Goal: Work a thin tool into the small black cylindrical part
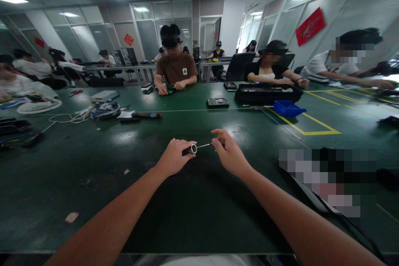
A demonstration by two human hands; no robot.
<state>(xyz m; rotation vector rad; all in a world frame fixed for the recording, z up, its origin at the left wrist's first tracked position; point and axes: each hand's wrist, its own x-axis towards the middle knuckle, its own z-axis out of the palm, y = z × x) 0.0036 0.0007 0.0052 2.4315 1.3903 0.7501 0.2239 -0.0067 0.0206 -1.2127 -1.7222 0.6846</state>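
Note:
In front of me, above the green table (199, 203), my left hand (174, 156) is closed round a short black cylinder that looks like a flashlight (189, 149). Its round end with a bright silver ring faces right. My right hand (229, 149) pinches the red handle of a thin screwdriver (204, 146). The metal shaft points left, and its tip is at or close to the ringed end; I cannot tell whether it touches. My right index finger is raised off the handle.
A hard drive (217, 102), a long black casing (268, 93) and a blue tray (286, 108) stand beyond my hands. Tools (146, 115) and cables (73, 117) lie to the left. A pixelated item (324, 183) is at my right. Co-workers sit across the table.

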